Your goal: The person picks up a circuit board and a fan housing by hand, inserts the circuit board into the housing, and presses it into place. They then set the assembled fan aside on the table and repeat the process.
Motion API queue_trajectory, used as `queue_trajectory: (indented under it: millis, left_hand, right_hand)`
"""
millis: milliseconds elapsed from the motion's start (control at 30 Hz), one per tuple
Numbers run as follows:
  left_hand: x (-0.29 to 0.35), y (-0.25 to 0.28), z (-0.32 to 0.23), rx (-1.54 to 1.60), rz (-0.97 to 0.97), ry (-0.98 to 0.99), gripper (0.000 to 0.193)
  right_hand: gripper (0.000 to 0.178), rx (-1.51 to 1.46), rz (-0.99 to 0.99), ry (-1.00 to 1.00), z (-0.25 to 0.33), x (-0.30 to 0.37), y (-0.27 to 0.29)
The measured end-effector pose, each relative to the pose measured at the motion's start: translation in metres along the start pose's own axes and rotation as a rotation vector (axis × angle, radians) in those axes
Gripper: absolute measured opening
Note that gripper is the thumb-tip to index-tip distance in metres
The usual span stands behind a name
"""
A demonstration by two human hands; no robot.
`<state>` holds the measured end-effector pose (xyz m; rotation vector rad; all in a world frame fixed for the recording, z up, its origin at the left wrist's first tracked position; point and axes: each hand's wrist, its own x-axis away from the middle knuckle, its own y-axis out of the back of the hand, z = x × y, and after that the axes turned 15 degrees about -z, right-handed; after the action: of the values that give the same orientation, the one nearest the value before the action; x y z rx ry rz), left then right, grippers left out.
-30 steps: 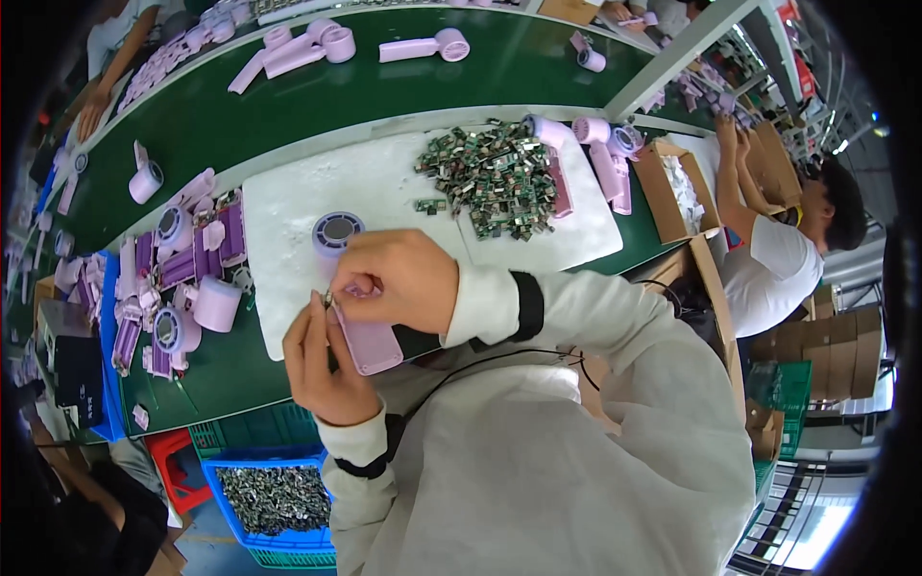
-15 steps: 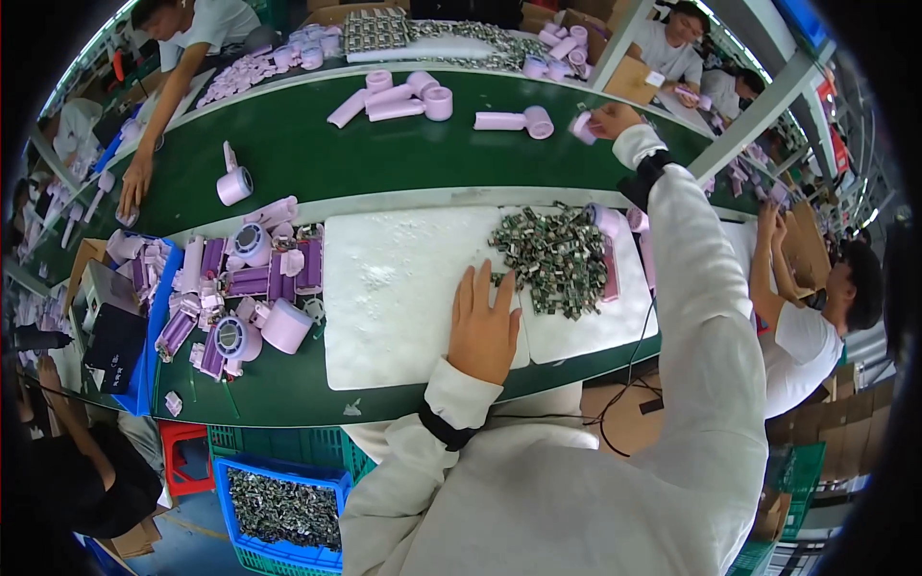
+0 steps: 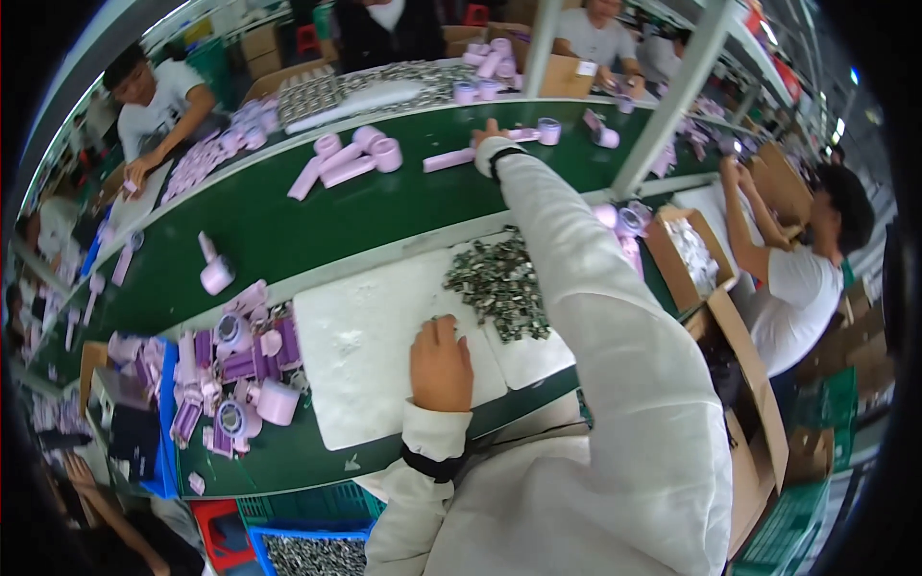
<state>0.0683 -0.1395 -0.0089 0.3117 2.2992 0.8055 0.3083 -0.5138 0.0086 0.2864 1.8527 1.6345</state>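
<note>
My left hand [image 3: 442,368] rests on a white foam pad [image 3: 351,336], its fingers curled in and nothing visible in them. Beside it, on the pad to the right, lies a heap of small green-and-silver circuit boards [image 3: 499,288]. My right arm stretches far forward over the green belt. My right hand [image 3: 489,132] is at a pink fan-shaped housing [image 3: 448,160] whose handle sticks out to its left; the fingers are mostly hidden, so whether they grip it cannot be told. Just right of that hand lies another pink housing with a round head [image 3: 548,132].
A pile of pink and purple housings [image 3: 254,360] lies left of the pad, beside a blue bin [image 3: 165,432]. More housings [image 3: 351,163] lie on the belt [image 3: 288,230]. Cardboard boxes [image 3: 684,259] and a grey post [image 3: 663,115] stand right. Other people work around the line.
The view has shifted. My right hand has moved left along the belt, away from the pink part it was at. The fingers of my left hand, spread flat before, have curled.
</note>
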Motion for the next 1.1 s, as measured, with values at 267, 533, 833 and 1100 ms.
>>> queue_trajectory:
  millis: [267, 533, 833, 1100]
  left_hand:
    - [-0.009, -0.007, 0.009, -0.102, -0.120, -0.207, 0.020]
    - [-0.003, 0.035, 0.015, -0.022, -0.119, -0.020, 0.016]
    - [0.051, 0.114, 0.052, 0.032, -0.476, 0.356, 0.012]
    - [0.076, 0.108, 0.053, -0.031, -0.335, 0.052, 0.016]
  right_hand:
    - [0.071, -0.039, 0.181, 0.000, -0.038, 0.011, 0.045]
    - [0.068, -0.746, 0.337, 0.207, -0.001, 0.094, 0.164]
    - [0.061, -0.756, 0.247, 0.859, 0.051, 0.307, 0.208]
    - [0.058, -0.710, -0.195, 0.831, 0.051, 0.348, 0.177]
